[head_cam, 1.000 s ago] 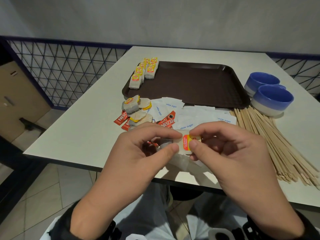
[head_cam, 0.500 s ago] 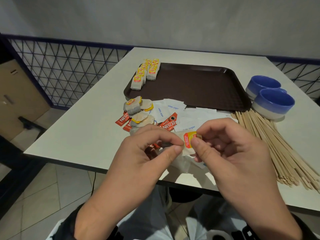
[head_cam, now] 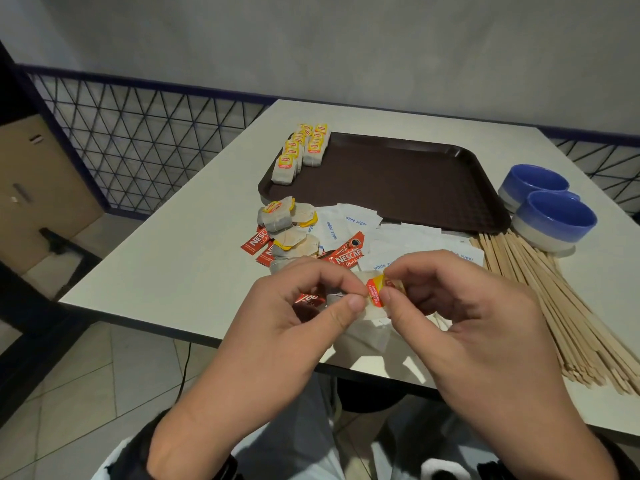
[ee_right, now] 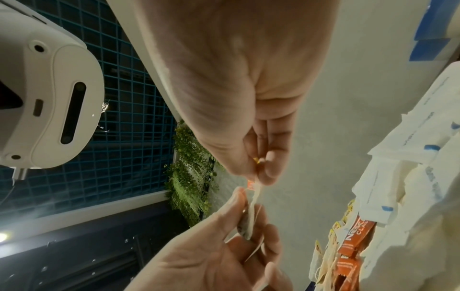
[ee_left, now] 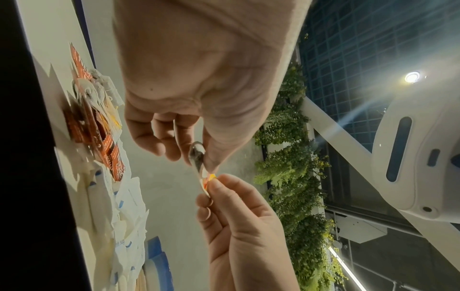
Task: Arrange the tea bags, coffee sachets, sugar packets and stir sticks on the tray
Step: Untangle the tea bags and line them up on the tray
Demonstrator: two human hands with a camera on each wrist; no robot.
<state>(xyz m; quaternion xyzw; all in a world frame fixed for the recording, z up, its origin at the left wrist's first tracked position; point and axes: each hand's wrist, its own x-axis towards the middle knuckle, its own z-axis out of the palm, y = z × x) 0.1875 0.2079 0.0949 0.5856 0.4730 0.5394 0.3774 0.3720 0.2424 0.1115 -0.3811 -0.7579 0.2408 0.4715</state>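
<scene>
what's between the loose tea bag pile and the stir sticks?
Head view: white sugar packets and red coffee sachets lie between the loose tea bags and the stir sticks.

Non-task items in the work area

A white table [head_cam: 166,244] is standing against a grey wall [head_cam: 346,46], and two blue bowls [head_cam: 550,209] are sitting on it near its right edge, touching each other. A dark wire-mesh railing [head_cam: 145,140] is running along the left side. A cardboard box [head_cam: 38,188] is resting on the tiled floor [head_cam: 90,386] beyond it.
</scene>
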